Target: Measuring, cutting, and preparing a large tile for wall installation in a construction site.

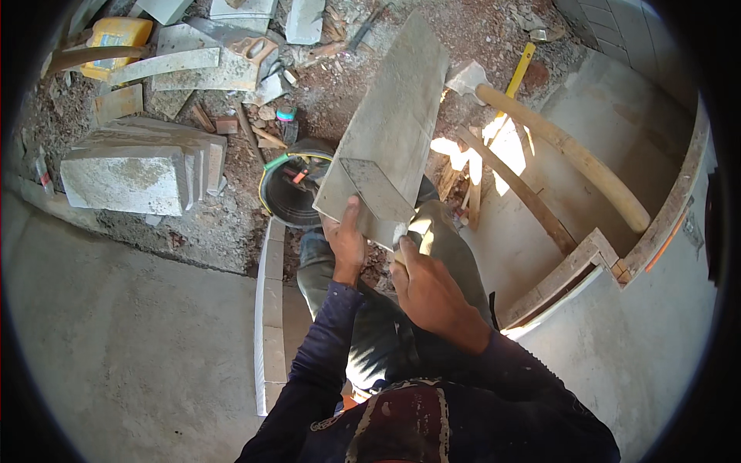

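Note:
A long grey slab (pixel 397 96) stretches away from me, its near end above my thighs. My left hand (pixel 347 243) grips the slab's near left edge, thumb on top and the other fingers hidden beneath. My right hand (pixel 432 289) is closed on the short handle of a trowel, close to the slab's near right corner. The trowel's flat grey blade (pixel 377 187) lies over the slab's face, slanting up and left; I cannot tell if it touches. Just left of the slab sits a black bucket (pixel 293 193) with a few small items inside.
Stacked grey blocks (pixel 127 177) stand at the left. A handsaw (pixel 231 69), a yellow jerrycan (pixel 116 46) and offcuts lie on rubble behind. Right of the slab are a wooden-handled hammer (pixel 567 150), another wooden handle (pixel 521 193) and a yellow level (pixel 521 73). A curved low wall (pixel 668 220) edges the right.

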`<state>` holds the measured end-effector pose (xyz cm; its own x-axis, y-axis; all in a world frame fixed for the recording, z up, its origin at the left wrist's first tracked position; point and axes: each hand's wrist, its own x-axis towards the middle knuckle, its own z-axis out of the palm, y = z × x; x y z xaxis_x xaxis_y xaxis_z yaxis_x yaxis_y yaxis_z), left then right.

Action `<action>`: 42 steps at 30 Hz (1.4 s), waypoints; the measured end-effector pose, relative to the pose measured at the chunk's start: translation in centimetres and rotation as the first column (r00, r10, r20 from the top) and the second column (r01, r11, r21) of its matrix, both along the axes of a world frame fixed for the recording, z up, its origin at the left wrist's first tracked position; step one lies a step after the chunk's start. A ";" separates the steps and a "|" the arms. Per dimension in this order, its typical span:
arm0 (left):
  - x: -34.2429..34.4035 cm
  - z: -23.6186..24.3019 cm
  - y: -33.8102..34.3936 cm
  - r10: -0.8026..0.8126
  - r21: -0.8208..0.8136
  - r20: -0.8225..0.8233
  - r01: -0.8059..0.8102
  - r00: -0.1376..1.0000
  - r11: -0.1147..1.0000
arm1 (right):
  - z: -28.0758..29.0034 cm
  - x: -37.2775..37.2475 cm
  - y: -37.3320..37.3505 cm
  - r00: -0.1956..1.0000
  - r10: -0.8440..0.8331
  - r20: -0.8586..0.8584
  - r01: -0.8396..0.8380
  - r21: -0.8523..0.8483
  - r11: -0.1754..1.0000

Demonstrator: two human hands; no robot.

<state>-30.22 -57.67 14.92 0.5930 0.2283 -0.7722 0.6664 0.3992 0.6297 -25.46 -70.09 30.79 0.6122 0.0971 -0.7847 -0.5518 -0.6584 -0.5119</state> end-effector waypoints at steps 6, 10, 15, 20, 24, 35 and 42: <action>-0.9 0.5 0.3 0.063 -0.145 -0.083 -0.074 0.995 0.987 | -0.3 -0.6 0.4 0.997 0.067 -0.044 -0.069 -0.057 0.996; -1.8 0.1 1.0 0.067 -0.251 -0.036 -0.074 0.997 0.965 | 0.4 -0.9 0.6 0.985 0.072 -0.156 -0.074 -0.006 0.997; -0.7 2.3 -1.0 -0.099 -0.046 -0.092 0.095 0.991 0.994 | -2.0 -1.6 -0.4 0.992 -0.009 -0.125 0.003 -0.051 0.999; 2.2 1.8 2.3 -0.406 -0.242 -0.077 0.378 0.911 0.894 | -0.9 -1.5 -2.6 0.886 -0.272 -0.374 0.285 -0.021 0.958; 2.7 2.4 1.4 -0.187 -0.226 -0.041 0.173 0.982 0.959 | -2.7 -2.7 -2.8 0.940 -0.289 -0.179 0.277 -0.090 0.957; -5.1 -2.6 3.8 -0.605 0.073 0.080 0.601 0.792 0.796 | -0.4 0.7 -3.2 0.923 0.377 0.078 -0.385 0.153 0.910; -3.6 -0.8 2.3 -0.659 0.264 0.086 0.621 0.747 0.738 | -5.1 10.2 -5.7 0.391 0.920 0.033 -0.915 0.121 0.384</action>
